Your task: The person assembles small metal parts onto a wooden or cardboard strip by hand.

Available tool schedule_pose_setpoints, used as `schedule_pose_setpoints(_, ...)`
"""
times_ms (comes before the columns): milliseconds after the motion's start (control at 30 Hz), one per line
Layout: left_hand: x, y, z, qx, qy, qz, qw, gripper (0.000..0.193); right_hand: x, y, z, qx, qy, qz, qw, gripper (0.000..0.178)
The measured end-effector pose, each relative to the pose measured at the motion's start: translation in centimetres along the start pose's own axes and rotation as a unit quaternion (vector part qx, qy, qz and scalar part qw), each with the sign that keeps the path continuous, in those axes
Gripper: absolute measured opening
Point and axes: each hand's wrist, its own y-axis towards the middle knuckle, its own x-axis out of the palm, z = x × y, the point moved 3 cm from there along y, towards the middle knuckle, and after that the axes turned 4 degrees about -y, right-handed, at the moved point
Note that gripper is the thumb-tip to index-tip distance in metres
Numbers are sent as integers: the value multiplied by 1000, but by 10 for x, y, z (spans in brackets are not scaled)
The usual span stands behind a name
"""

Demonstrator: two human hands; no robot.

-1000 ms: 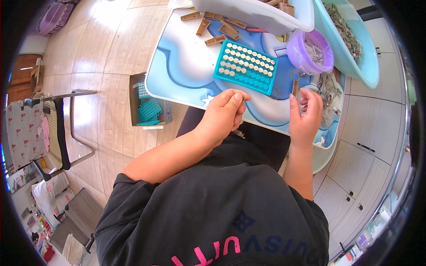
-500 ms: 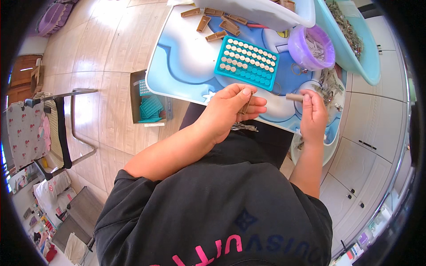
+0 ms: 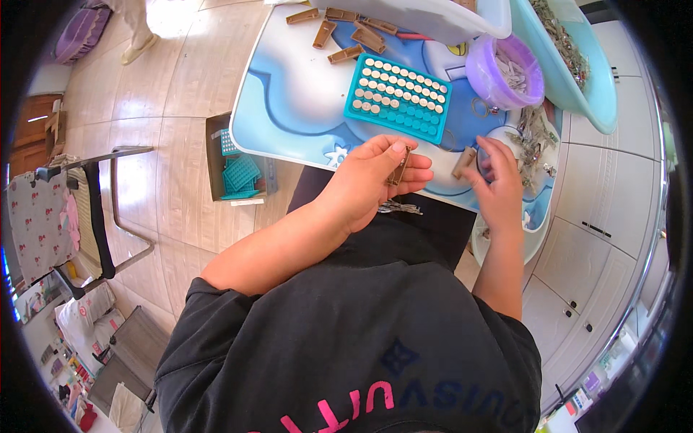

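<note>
My left hand (image 3: 379, 167) is closed on a small brown plastic casing (image 3: 399, 167), the thumb pressing it against the fingers. Beside the table's near edge, my right hand (image 3: 499, 177) has its fingers spread. A second brown piece (image 3: 465, 162), short and rounded, is right by its thumb and appears to rest on the table; whether the thumb touches it is hard to tell. Beyond my hands lies a teal tray (image 3: 352, 114) with rows of round whitish discs (image 3: 392, 83); part of its near rows shows bare teal pegs or wells.
Several brown casings (image 3: 345, 54) lie at the table's (image 3: 289, 108) far side. A purple bowl (image 3: 538, 94) of grey pieces, a light blue basin (image 3: 606, 119), a white bin (image 3: 433, 25) and a pile of metal parts (image 3: 534, 144) stand right. A box (image 3: 216, 166) with teal trays is left.
My right hand has opened and let go of the rounded brown piece, which is lower and tilted now. The left hand's casing has turned slightly. A person's leg has appeared at the upper left.
</note>
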Motion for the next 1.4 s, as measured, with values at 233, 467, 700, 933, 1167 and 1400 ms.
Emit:
schedule_pose_setpoints(233,-2,2,1,-10,-13,-5,1000,30,3,-6,-14,-125,-68,-17,990,63)
schedule_pose_setpoints(467,-4,6,-5,-15,-24,-46,999,41,22,-9,-71,-182,123,-36,975,73)
schedule_pose_setpoints(700,-5,5,-7,2,10,-44,999,45,32,-9,-82,-246,86,-30,965,76)
schedule_pose_setpoints(933,-2,3,-7,20,16,-56,998,46,33,-9,-82,-231,88,-36,968,76)
schedule_pose_setpoints(1167,7,-2,-5,15,48,-52,997,31,34,-11,-79,-227,57,-18,972,73)
schedule_pose_setpoints(1400,0,-4,-6,151,272,-120,943,54,24,-5,-59,-132,219,-67,964,40)
